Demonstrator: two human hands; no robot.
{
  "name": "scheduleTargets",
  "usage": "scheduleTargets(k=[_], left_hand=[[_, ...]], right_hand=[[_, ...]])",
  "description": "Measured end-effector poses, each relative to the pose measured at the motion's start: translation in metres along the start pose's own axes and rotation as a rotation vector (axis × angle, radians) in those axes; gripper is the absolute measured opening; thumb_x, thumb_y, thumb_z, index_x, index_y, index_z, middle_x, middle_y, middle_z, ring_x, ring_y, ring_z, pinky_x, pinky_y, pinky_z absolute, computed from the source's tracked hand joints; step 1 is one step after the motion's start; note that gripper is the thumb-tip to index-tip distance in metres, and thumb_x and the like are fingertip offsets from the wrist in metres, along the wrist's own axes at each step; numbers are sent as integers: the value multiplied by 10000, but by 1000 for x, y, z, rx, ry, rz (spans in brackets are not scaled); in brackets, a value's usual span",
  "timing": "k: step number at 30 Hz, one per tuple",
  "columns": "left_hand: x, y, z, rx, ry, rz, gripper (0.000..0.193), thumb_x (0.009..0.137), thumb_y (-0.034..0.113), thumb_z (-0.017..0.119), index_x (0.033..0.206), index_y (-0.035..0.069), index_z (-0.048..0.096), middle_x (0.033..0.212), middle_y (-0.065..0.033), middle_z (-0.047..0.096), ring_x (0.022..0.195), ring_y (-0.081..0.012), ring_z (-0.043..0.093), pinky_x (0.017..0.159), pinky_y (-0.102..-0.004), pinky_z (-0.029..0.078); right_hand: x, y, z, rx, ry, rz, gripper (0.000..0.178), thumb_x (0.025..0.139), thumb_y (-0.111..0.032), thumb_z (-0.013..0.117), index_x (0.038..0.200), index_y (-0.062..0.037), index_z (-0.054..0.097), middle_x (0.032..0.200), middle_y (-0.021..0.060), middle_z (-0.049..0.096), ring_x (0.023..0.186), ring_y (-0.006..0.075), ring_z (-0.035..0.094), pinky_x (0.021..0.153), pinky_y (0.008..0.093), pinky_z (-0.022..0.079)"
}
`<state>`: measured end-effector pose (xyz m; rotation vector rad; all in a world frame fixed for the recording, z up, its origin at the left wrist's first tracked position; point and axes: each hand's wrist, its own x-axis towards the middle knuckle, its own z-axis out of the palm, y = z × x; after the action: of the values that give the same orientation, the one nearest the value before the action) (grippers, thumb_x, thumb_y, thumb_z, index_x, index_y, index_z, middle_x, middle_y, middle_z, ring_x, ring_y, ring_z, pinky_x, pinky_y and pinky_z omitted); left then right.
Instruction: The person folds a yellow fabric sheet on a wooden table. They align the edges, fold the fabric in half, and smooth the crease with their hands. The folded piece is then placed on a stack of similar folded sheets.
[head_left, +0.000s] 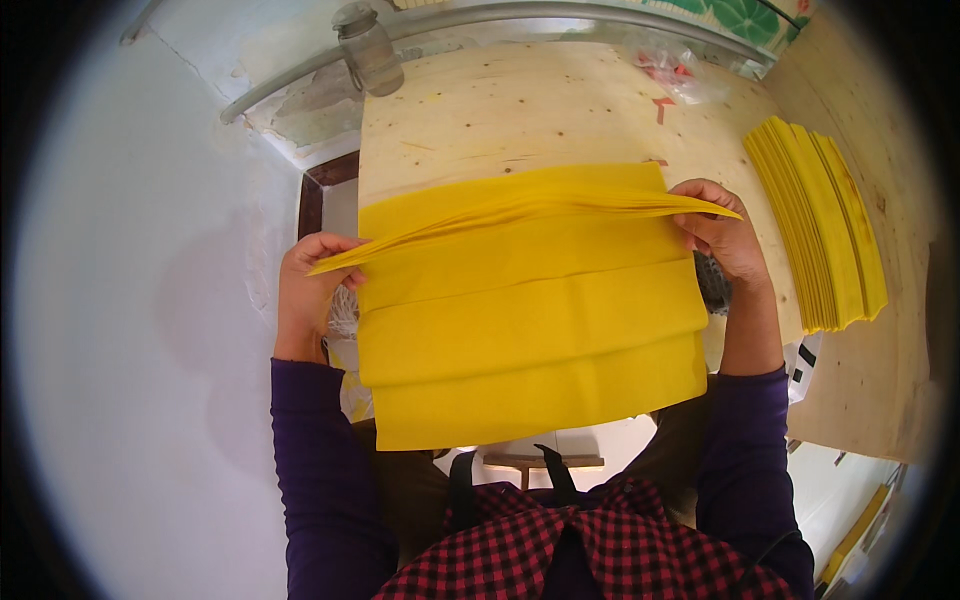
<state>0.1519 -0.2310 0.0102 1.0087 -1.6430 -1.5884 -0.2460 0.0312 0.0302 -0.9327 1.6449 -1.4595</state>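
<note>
A wide yellow sheet of cloth or paper (530,315) spreads before me, its near part hanging past the table's front edge toward my lap. Across its far part runs a raised bundle of narrow pleats. My left hand (325,265) pinches the left end of these folds between thumb and fingers. At the right end, my right hand (722,228) grips the same folds, their tip poking out beyond the fingers. Two flatter creases cross the sheet nearer to me. Whether it is fabric or paper I cannot tell.
On the right lies a stack of folded yellow pieces (815,225). A clear bottle (370,50) stands at the table's far left corner, and a clear plastic bag with red bits (685,75) lies at the back right. The wooden tabletop (510,110) meets a white wall (150,300) on the left.
</note>
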Motion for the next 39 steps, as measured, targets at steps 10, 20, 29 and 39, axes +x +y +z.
scheduleTargets(k=[10,20,29,39], left_hand=[[-4,-15,-8,-50,-164,244,165,801,-94,624,908,-19,725,1015,-155,694,909,-208,664,812,-295,542],[-9,-31,-9,-54,-173,205,142,782,-120,622,842,-31,715,1088,-162,676,947,-226,657,833,-308,545],[1,-37,3,-211,-97,116,122,794,-104,622,819,-31,716,1102,-146,679,923,-216,665,812,-291,552],[1,-37,2,-155,-111,121,191,816,-121,554,811,-18,714,1143,-108,672,965,-191,644,856,-263,515]], right_hand=[[2,12,-4,17,-92,-141,70,844,5,636,862,-35,691,1038,80,688,930,150,635,840,278,510],[-3,23,-11,76,-171,-60,62,806,32,660,768,-17,659,1087,102,665,928,174,634,845,294,517],[-6,21,-12,-53,-158,-94,175,820,116,570,727,-10,648,1104,108,661,966,193,624,869,296,500],[-8,22,-12,-48,-165,-83,210,828,130,546,715,-18,644,1110,104,667,975,186,617,880,296,493]])
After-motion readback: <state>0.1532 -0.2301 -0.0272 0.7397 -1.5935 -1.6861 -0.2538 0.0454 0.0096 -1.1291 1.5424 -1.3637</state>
